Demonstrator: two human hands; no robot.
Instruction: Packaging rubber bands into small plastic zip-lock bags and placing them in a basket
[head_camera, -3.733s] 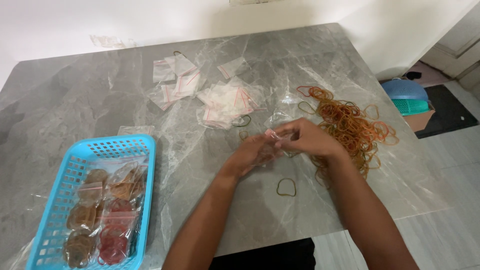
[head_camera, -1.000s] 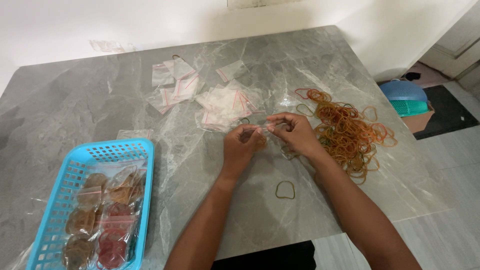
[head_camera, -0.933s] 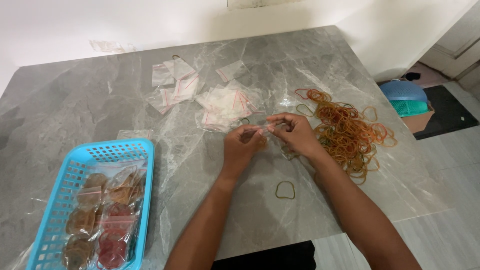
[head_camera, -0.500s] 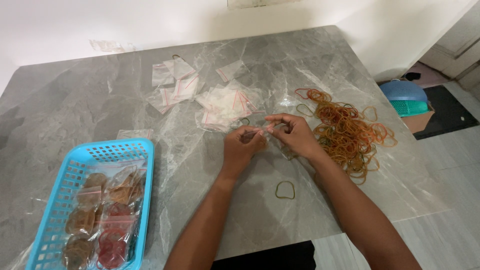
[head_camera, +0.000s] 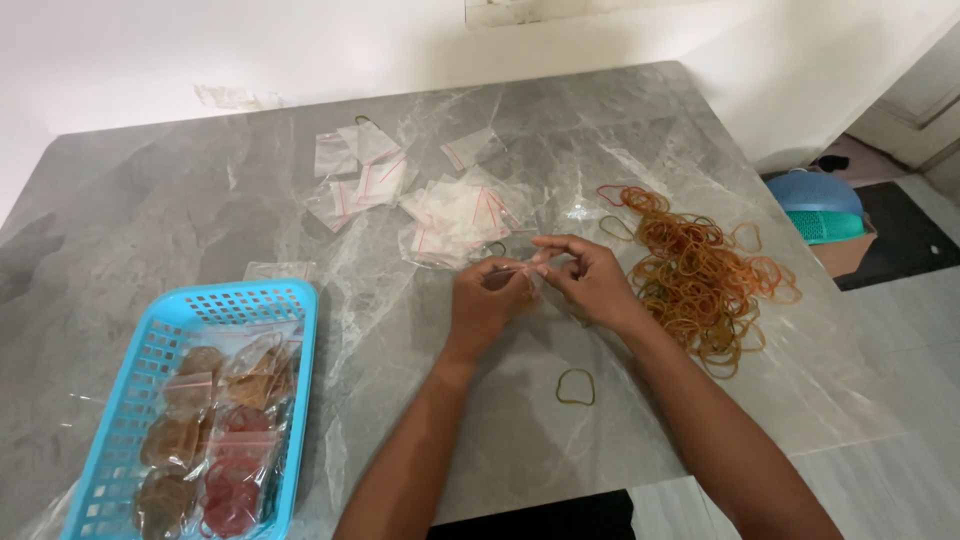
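A grey marble-patterned desk (head_camera: 200, 200) carries everything, its far edge against a white wall. Toward the far middle lies a scatter of small clear plastic bags (head_camera: 430, 200) with red strips, some overlapping. On the right side sits a loose heap of orange and brown rubber bands (head_camera: 700, 275), and a single greenish rubber band (head_camera: 575, 386) lies alone near the front edge, apart from the heap. At the front left corner rests a blue plastic basket (head_camera: 160, 340) holding filled bags of bands, with one more clear bag (head_camera: 278, 270) just beyond its far rim.
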